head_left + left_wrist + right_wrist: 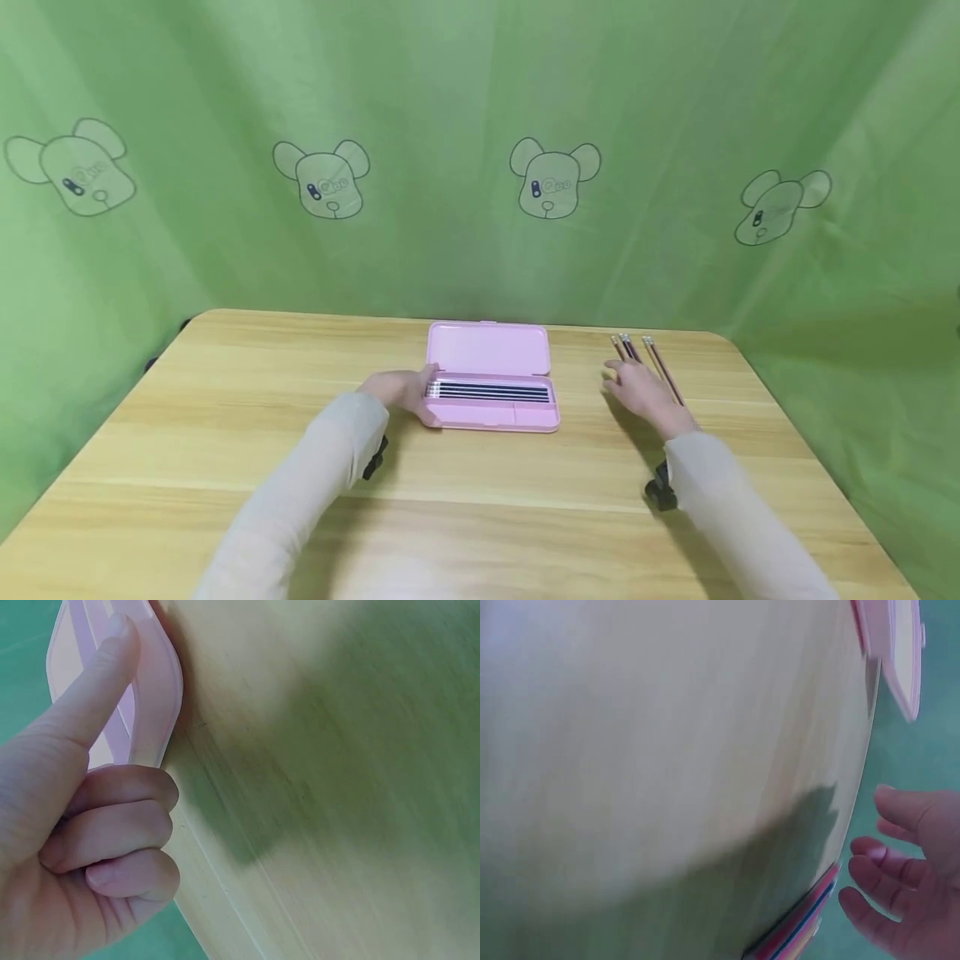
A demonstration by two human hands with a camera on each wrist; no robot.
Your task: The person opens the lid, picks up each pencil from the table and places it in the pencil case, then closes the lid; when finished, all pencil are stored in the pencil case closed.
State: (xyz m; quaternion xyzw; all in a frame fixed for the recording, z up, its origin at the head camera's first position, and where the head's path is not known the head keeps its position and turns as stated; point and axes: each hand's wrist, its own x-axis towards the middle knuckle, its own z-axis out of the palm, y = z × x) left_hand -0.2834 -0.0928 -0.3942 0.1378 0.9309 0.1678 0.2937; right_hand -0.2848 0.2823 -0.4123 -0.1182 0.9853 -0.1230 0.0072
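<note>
A pink pencil case (472,415) lies on the table with its lid (487,348) raised at the back. Several dark striped pencils (495,392) lie side by side in its rear compartment. My left hand (401,392) holds the case by its left end; in the left wrist view the thumb (105,682) lies over the case's end while other fingers curl beside it. To the right, my right hand (643,396) hovers over several loose pencils (663,367). In the right wrist view its fingers are loosely bent, with nothing between them, near the pencils (802,919).
The wooden table (480,508) has rounded back corners. Behind it and at both sides hangs a green curtain (435,250) printed with bear heads. The case's front part has a low divider (514,413). Dark straps or devices (662,487) sit at the wrists.
</note>
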